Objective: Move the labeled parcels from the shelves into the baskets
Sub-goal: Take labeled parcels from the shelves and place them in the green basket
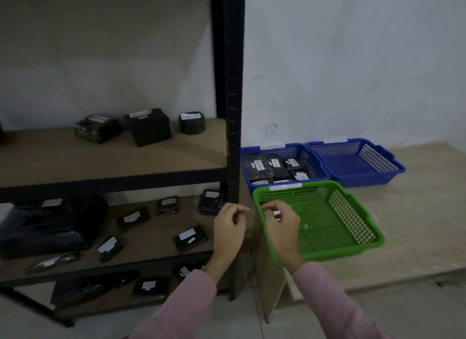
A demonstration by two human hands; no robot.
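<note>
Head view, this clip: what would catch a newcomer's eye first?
The bright green basket stands out at centre right, holding no parcels, with the right hand over its near-left corner and the left hand beside the black shelf post. Behind it sit two blue baskets: the left blue basket holds black labeled parcels, while the right blue basket holds none. More dark parcels lie scattered across the shelves on the left.
</note>
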